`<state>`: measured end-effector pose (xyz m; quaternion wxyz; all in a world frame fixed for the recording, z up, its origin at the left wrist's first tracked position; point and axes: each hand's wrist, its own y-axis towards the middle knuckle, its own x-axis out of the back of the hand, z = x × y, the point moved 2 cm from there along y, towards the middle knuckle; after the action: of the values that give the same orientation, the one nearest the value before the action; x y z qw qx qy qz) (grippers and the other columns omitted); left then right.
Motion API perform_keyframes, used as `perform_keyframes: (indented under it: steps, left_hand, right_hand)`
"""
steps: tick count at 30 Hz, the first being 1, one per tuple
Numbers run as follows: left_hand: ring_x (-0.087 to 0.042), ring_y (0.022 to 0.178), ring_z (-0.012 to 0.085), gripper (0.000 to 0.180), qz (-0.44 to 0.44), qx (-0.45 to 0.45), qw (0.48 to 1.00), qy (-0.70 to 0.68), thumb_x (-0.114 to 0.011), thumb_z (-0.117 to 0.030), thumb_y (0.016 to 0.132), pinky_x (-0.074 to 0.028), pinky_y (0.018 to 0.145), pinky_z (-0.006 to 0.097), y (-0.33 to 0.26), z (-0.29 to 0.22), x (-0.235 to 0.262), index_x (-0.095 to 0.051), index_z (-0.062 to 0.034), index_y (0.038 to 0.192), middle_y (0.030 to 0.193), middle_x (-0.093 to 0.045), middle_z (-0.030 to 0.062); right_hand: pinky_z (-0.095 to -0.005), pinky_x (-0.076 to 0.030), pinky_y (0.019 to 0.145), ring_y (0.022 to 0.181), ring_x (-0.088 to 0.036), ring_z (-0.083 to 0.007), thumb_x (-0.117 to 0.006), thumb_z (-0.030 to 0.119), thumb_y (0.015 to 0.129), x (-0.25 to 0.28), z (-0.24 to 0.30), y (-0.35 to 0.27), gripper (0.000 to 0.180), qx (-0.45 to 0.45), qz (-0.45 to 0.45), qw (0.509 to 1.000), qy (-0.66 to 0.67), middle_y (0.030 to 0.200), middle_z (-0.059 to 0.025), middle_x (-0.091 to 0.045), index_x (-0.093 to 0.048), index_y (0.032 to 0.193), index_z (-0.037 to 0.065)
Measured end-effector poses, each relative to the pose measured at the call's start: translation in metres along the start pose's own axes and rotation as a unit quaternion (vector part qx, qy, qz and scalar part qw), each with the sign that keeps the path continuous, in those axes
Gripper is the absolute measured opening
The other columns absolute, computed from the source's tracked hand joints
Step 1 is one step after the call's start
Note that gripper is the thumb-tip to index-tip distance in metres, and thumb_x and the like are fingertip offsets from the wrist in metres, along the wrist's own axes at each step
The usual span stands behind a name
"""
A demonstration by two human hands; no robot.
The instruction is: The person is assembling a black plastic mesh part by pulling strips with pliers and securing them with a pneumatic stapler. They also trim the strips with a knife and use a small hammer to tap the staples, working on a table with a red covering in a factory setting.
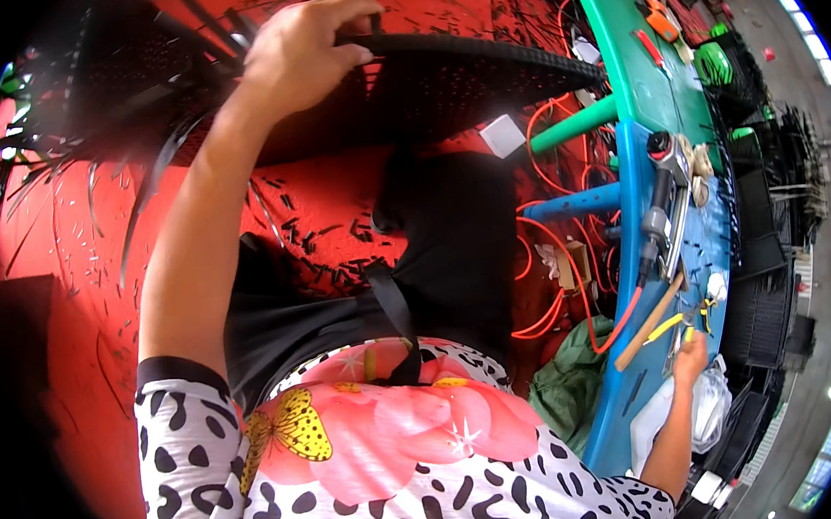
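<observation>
My left hand (pixel 303 52) is closed around the top edge of a black woven panel (pixel 440 84), which stands tilted ahead of me; loose black strips stick out at its left end. At lower right, my right hand (pixel 689 359) is over the blue table, its fingers closed on a handle of yellow-handled pliers (pixel 666 327). Just left of the pliers lies a wooden stick or tool handle (pixel 647 326). Beyond them rests a grey and black hand-held tool (pixel 660 203) joined to a red hose.
The blue table (pixel 608 430) and a green table (pixel 602 16) form a row along my right. Orange-red hoses (pixel 575 275) loop beneath them. Black strip scraps (pixel 334 237) litter the red floor (pixel 92 288). A green cloth (pixel 574 374) lies beside the blue table.
</observation>
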<state>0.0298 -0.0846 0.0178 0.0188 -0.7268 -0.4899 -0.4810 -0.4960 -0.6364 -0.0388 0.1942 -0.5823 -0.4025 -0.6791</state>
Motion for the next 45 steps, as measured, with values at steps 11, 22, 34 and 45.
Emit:
perform_keyframes:
  steps: [11, 22, 34, 45]
  left_hand:
    - [-0.060, 0.102, 0.0324, 0.107, 0.079, -0.043, 0.996, -0.029, -0.079, -0.066, 0.041, -0.046, 0.090, 0.039, -0.005, -0.014, 0.010, -0.054, 0.0008, 0.121, 0.107, -0.062, 0.0161]
    - [-0.061, 0.096, 0.0316, 0.072, 0.043, -0.085, 0.995, -0.020, -0.080, -0.028, 0.060, -0.047, 0.085, 0.039, -0.021, -0.026, 0.009, -0.052, 0.0011, 0.120, 0.104, -0.062, 0.0178]
    - [-0.061, 0.093, 0.0285, 0.098, 0.091, -0.038, 0.991, -0.090, -0.078, -0.065, 0.052, -0.048, 0.083, 0.035, -0.018, -0.022, 0.010, -0.055, 0.0034, 0.117, 0.097, -0.062, 0.0168]
    - [-0.062, 0.095, 0.0299, 0.105, 0.027, -0.091, 0.995, -0.030, -0.080, -0.064, 0.040, -0.048, 0.085, 0.037, -0.018, -0.017, 0.008, -0.054, 0.0040, 0.117, 0.101, -0.063, 0.0161]
  right_hand:
    - [-0.0308, -0.049, 0.085, 0.096, -0.061, -0.0181, -0.054, 0.005, 0.089, -0.009, 0.396, 0.099, 0.029, 0.223, 0.076, 0.842, 0.485, 0.104, -0.0116, -0.063, -0.056, 0.117, -0.002]
    - [-0.0225, -0.048, 0.063, 0.072, -0.058, -0.0076, -0.058, -0.004, 0.085, -0.004, 0.573, 0.066, 0.017, 0.163, 0.183, 0.669, 0.702, 0.084, -0.0035, -0.062, -0.057, 0.102, -0.001]
    - [-0.0268, -0.048, 0.068, 0.079, -0.059, -0.0133, -0.054, 0.015, 0.091, -0.006, 0.580, 0.061, 0.022, 0.050, 0.294, 0.570, 0.765, 0.091, -0.0076, -0.061, -0.056, 0.105, -0.001]
    - [-0.0316, -0.044, 0.095, 0.108, -0.054, -0.0191, -0.078, 0.018, 0.072, 0.005, 0.571, 0.063, 0.069, 0.124, 0.425, 0.438, 0.782, 0.118, -0.0142, -0.051, -0.041, 0.124, -0.007]
